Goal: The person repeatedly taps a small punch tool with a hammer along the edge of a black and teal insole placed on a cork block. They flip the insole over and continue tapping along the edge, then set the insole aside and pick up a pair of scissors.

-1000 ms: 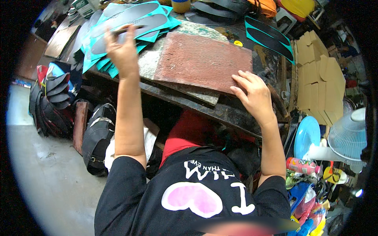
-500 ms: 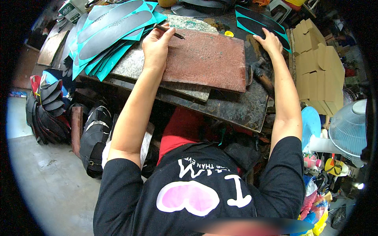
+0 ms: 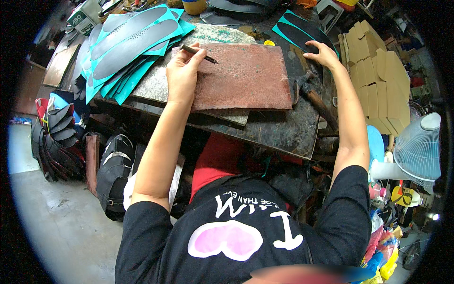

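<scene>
The teal-edged sheet (image 3: 299, 32) has turned, back right on the table (image 3: 300, 135), so pull gently with the right hand (image 3: 325, 56), its finger grip hard to tell, while the left hand (image 3: 181, 75) pinches the pen (image 3: 210, 59)

Left hand (image 3: 183, 71) pinching dark pen-like tool (image 3: 211, 59) over reddish board (image 3: 246, 78). Right hand (image 3: 324, 54) up at black-and-teal sheet (image 3: 301, 29), can't tell if gripping. Hammer (image 3: 319, 103) right of board, messy teal stack (image 3: 135, 45) off left.
</scene>
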`<control>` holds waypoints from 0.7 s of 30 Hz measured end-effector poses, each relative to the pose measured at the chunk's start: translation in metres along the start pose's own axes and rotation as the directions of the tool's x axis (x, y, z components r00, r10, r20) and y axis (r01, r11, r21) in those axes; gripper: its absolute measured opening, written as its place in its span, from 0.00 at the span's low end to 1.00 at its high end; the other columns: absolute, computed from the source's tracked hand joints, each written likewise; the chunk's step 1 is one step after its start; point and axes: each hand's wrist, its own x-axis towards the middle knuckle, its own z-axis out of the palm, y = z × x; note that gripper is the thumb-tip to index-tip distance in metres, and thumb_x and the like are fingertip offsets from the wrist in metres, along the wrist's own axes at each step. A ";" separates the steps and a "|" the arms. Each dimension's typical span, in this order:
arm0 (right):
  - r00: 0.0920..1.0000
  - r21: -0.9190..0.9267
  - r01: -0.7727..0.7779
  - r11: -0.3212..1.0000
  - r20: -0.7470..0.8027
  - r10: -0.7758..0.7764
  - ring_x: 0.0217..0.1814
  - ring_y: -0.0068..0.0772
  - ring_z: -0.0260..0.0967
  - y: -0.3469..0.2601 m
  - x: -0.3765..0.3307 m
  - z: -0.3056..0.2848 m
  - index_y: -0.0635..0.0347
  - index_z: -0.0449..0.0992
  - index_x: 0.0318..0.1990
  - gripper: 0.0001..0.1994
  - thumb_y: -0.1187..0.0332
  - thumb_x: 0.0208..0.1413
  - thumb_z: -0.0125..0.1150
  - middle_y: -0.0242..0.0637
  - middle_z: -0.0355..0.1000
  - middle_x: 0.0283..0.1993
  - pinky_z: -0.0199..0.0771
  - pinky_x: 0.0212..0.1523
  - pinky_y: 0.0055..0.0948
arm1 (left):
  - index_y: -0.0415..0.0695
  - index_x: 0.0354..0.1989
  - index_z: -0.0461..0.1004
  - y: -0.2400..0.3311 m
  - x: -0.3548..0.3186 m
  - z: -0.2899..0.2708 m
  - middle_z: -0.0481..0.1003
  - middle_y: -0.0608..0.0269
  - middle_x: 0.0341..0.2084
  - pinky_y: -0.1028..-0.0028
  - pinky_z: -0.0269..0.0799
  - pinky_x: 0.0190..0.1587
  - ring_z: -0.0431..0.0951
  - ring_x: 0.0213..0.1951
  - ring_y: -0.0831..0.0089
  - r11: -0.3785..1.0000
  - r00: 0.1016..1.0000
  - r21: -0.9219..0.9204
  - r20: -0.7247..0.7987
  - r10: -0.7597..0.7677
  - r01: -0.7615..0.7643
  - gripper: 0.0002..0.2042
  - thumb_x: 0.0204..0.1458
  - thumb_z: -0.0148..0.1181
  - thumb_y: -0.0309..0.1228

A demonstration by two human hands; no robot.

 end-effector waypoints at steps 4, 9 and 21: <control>0.993 -0.080 0.094 0.992 -0.066 -0.100 0.46 0.50 0.76 -0.008 -0.010 0.010 0.40 0.70 0.58 0.25 0.48 0.54 0.62 0.48 0.78 0.41 0.75 0.46 0.47 | 0.36 0.39 0.79 -0.003 0.003 0.001 0.78 0.56 0.46 0.76 0.67 0.53 0.75 0.47 0.76 1.000 1.000 0.000 -0.016 0.009 -0.009 0.10 0.54 0.64 0.30; 0.948 -0.212 -0.034 0.977 -0.317 -0.036 0.28 0.53 0.76 -0.017 -0.024 -0.016 0.31 0.69 0.58 0.26 0.70 0.51 0.51 0.46 0.77 0.28 0.77 0.32 0.50 | 0.39 0.45 0.77 -0.005 0.005 -0.005 0.78 0.64 0.42 0.79 0.71 0.44 0.76 0.44 0.78 0.997 0.994 -0.073 -0.108 -0.014 0.007 0.12 0.60 0.59 0.35; 0.713 0.015 0.680 0.733 -0.244 -0.657 0.52 0.37 0.76 -0.238 -0.165 -0.092 0.43 0.80 0.49 0.16 0.68 0.52 0.59 0.38 0.78 0.47 0.75 0.54 0.35 | 0.39 0.42 0.69 0.029 0.006 -0.042 0.77 0.57 0.41 0.73 0.81 0.39 0.74 0.39 0.75 0.890 0.898 -0.369 -0.430 0.091 -0.267 0.10 0.62 0.56 0.33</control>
